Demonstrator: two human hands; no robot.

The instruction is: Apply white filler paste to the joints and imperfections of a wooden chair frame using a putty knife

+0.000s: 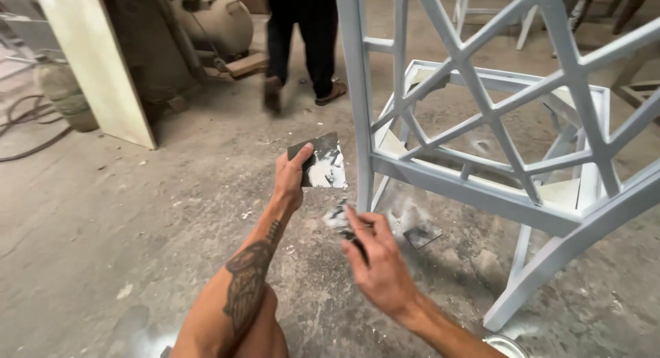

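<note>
Holding up a dark square sheet of sandpaper point(322, 164), the left hand point(289, 182) is pinching one edge of it between the thumb and the fingers. The sheet is smeared with white and is sitting in the air just beside a leg of the pale blue-grey wooden frame point(481, 193). The right hand point(378, 262) is lower and nearer to the camera. It is gripping a small blurry scrap point(338, 219), dark and white, with its fingers closed on it. Both hands are hanging over the dusty concrete floor point(137, 213). Another dark piece point(423, 234) is lying on the floor under the frame. Farther back, a person in dark trousers point(302, 35) is walking near a big tank point(220, 21) and a leaning cream board point(96, 62).
</note>
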